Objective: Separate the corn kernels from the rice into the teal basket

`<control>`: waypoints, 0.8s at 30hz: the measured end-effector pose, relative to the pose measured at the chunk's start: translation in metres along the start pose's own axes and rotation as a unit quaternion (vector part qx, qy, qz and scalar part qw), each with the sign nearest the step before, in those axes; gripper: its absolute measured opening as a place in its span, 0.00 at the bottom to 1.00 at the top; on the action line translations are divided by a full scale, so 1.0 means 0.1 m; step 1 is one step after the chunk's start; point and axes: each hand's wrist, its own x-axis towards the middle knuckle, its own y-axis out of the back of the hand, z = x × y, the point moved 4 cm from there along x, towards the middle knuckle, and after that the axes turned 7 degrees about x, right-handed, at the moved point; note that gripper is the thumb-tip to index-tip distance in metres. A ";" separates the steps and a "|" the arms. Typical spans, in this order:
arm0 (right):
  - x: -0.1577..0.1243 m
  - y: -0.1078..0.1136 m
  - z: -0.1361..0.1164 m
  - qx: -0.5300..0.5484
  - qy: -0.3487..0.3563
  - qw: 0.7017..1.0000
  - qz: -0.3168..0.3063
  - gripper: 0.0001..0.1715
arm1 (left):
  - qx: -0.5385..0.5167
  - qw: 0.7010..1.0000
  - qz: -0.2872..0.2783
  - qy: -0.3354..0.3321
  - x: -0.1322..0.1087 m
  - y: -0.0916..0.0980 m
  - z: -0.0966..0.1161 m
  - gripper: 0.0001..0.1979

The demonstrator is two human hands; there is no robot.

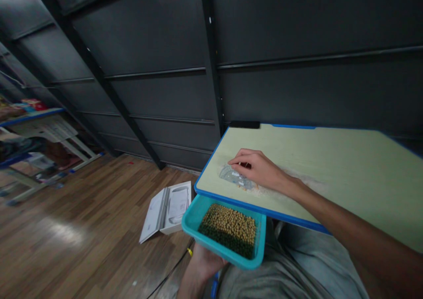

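My left hand (205, 263) is beneath a teal plastic tray (190, 219), holding it against the table's blue front edge; most of its fingers are hidden under the tray. Inside lie many small round tan beans (231, 222), with a dark green part nearest me. On the table top, my right hand (253, 166) has its thumb and fingers closed on the upper edge of a clear half-round protractor (233, 175), which lies nearly flat. Small crumbs (254, 186) lie beside the protractor, and pale dusty smears run under my wrist.
The pale green table (346, 167) has a blue rim, with a black flat object (244, 124) at its back left corner. An open white box (175, 206) stands on the wooden floor, near a black cable (172, 270). A dark panelled wall (158, 39) rises behind; another table (42, 118) is at left.
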 end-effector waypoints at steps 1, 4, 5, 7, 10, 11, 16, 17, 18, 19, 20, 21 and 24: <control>0.00 -0.01 -0.01 0.005 0.003 1.000 -0.003 0.12 | 0.002 1.000 -0.003 -0.001 0.00 -0.02 0.00 0.18; -0.01 -0.03 -0.05 0.012 0.004 1.000 -0.006 0.13 | 0.005 1.000 -0.011 -0.004 -0.01 -0.06 0.00 0.18; -0.01 -0.04 -0.06 0.014 0.005 1.000 -0.007 0.13 | 0.005 1.000 -0.011 -0.003 -0.01 -0.07 0.00 0.18; -0.01 -0.07 -0.07 0.021 0.010 1.000 -0.012 0.13 | 0.005 1.000 -0.004 0.000 -0.01 -0.07 0.00 0.18; -0.01 -0.12 -0.08 0.030 0.024 0.999 -0.023 0.13 | 0.006 1.000 -0.003 0.001 -0.01 -0.08 0.00 0.19; -0.01 -0.13 -0.09 0.033 0.028 0.999 -0.025 0.13 | 0.007 1.000 -0.006 0.000 -0.01 -0.09 0.00 0.19; -0.03 -0.18 -0.14 0.068 0.031 0.996 -0.039 0.13 | 0.011 1.000 -0.003 0.003 -0.01 -0.11 0.00 0.19; -0.03 -0.18 -0.16 0.074 0.030 0.996 -0.043 0.12 | 0.012 1.000 0.005 0.005 -0.01 -0.10 0.00 0.19; -0.04 -0.19 -0.17 0.077 0.030 0.996 -0.045 0.12 | 0.013 1.000 0.014 0.007 -0.01 -0.09 0.00 0.19; -0.04 -0.19 -0.18 0.079 0.029 0.995 -0.045 0.12 | 0.013 1.000 0.022 0.007 -0.01 -0.09 0.00 0.20; -0.04 -0.19 -0.18 0.081 0.029 0.995 -0.043 0.12 | 0.013 1.000 0.028 0.007 -0.01 -0.08 0.00 0.20; -0.05 -0.19 -0.18 0.082 0.029 0.995 -0.043 0.12 | 0.013 0.999 0.029 0.007 -0.01 -0.08 0.00 0.20; -0.06 -0.18 -0.18 0.078 0.030 0.995 -0.049 0.12 | 0.011 1.000 0.017 0.004 -0.01 -0.10 0.00 0.20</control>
